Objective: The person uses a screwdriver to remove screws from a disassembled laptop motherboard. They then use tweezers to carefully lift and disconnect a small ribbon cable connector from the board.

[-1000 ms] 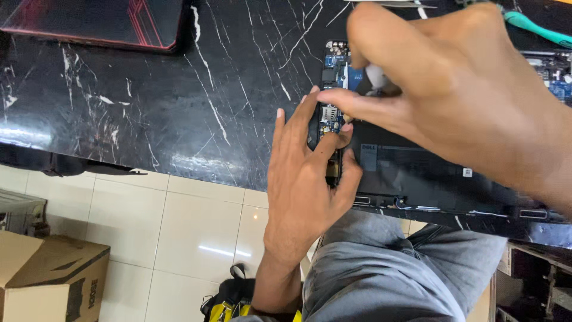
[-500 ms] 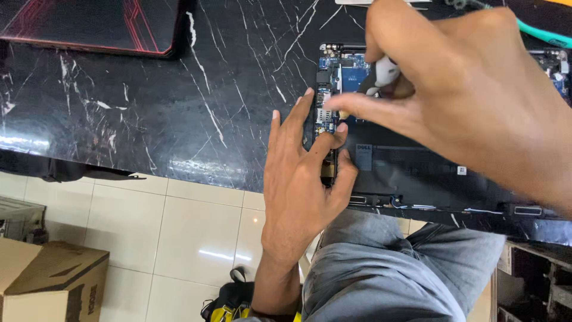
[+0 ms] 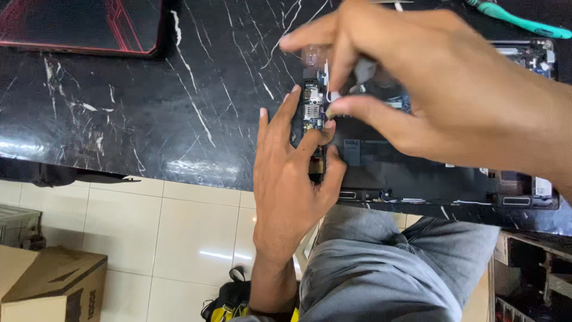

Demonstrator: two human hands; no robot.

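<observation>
1. The step in hand seems to be work on a small part inside an opened laptop (image 3: 417, 173), which lies on the black marble surface (image 3: 149, 119) at the centre right of the frame.
2. The left hand (image 3: 292, 179) lies flat on the left end of the laptop. Its fingers are spread wide and hold nothing; the fingertips press on a small blue board (image 3: 311, 110) and the thumb rests on the near edge of the chassis.
3. The right hand (image 3: 429, 89) comes from the upper right. Its thumb and forefinger are pinched narrow on a small white piece (image 3: 331, 95), perhaps a cable end or connector; it is too small to tell.
4. The laptop's long axis runs left to right across the frame, parallel to the surface's near edge. The small board has its long axis from top to bottom of the frame.
5. As a judgement, the next move calls for a fine, steady pull or push on the pinched piece while the left hand keeps the board from lifting.
6. A green tool (image 3: 518, 18) lies at the upper right, and a second laptop (image 3: 83, 27) with red lines at the upper left. A cardboard box (image 3: 47, 286) stands on the floor at the lower left.
</observation>
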